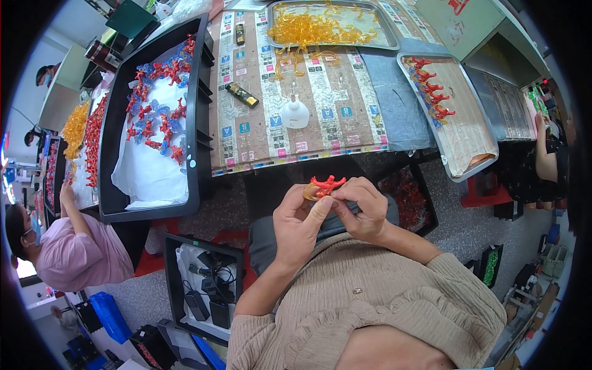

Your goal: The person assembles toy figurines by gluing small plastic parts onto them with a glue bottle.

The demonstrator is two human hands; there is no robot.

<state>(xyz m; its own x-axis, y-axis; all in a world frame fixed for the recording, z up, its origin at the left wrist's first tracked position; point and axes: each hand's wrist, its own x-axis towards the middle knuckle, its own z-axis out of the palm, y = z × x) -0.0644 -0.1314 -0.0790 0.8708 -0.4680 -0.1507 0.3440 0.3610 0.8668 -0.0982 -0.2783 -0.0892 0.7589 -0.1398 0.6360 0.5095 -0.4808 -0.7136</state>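
I see the left hand [296, 219] pinching a red toy [328, 183], thumb and fingers closed on it. The right hand [365, 206] pinches the toy's other side. A yellow bit [310, 192] shows beside the red. The toy is up in front of the table [253, 139]. On the table are a white bottle [295, 116] and a tray [386, 38] of yellow strips [308, 28].

Grey speckled floor [456, 231]. Worktable [256, 132] topped with printed paper, coloured strip along near edge. Pale green cabinet [465, 31], open-fronted, beyond table's right side. Red seats [484, 194] low at both sides. Pale bluish wall [86, 21], upper left. Bright white light [9, 195], left rim.
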